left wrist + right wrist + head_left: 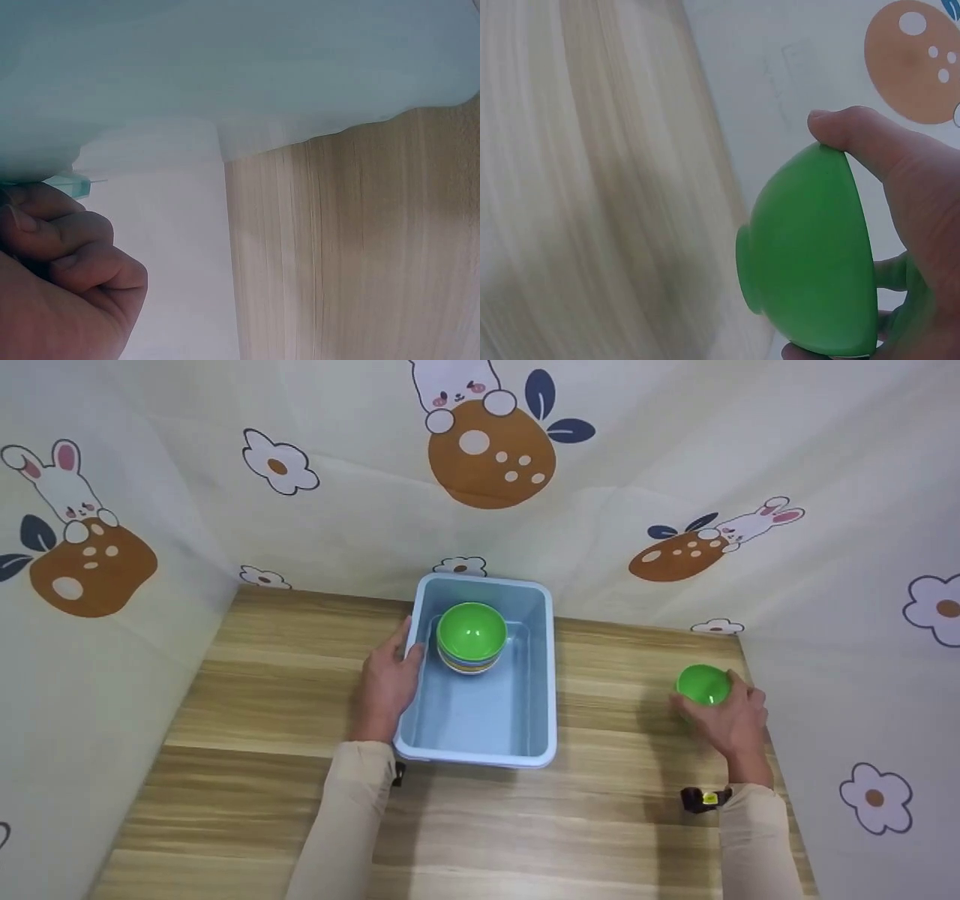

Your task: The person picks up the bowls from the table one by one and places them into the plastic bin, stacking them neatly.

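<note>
A light blue plastic bin (480,760) stands on the wooden table in the head view. My left hand (386,686) grips its left rim; in the left wrist view the curled fingers (97,270) are up against the bin wall (240,67). Toward the bin's back sits a stack of bowls, a green bowl (472,631) on top and blue, yellow and white edges showing beneath. Well to the right, my right hand (731,724) holds another green bowl (810,255) by its rim, thumb on one side and fingers on the other, its base over the table.
The wooden table (285,795) runs back to a pale curtain (360,517) printed with rabbits and flowers. That same cloth hangs along the left and right sides, and the right hand is close to the right edge.
</note>
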`<move>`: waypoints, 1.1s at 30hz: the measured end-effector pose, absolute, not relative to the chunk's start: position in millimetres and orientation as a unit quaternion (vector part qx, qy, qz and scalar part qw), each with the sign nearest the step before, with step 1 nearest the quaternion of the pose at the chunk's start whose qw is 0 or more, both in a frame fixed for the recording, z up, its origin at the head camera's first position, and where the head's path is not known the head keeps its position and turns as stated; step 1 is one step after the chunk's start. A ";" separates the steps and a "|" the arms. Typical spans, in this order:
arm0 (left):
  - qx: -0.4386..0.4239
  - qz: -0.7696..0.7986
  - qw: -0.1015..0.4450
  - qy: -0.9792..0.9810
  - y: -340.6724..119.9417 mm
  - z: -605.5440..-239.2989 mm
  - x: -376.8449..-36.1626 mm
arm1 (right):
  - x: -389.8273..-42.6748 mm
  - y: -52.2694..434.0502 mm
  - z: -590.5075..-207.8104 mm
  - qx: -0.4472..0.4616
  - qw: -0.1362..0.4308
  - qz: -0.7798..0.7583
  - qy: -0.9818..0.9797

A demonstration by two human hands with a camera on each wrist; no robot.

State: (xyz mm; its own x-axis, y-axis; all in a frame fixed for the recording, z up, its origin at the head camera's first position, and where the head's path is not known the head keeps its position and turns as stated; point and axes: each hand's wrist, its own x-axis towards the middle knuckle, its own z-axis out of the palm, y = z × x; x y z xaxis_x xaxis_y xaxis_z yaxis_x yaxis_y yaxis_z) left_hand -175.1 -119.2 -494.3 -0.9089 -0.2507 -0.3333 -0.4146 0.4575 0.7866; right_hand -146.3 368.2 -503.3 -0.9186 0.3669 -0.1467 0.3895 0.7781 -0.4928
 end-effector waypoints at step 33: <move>-0.185 0.494 0.075 0.846 -119.0 -495.0 -175.1 | -154.5 330.4 -443.8 0.096 -0.019 -0.275 0.956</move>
State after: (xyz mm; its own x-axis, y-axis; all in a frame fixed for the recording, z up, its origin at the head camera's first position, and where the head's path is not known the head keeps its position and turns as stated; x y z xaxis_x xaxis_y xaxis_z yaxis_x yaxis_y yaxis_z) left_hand -175.1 -119.0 -495.0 -0.9203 -0.2384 -0.3101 -0.3873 0.4439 0.8081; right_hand -154.5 330.4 -443.8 -0.9808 0.1945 -0.0164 0.1735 0.8304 -0.5294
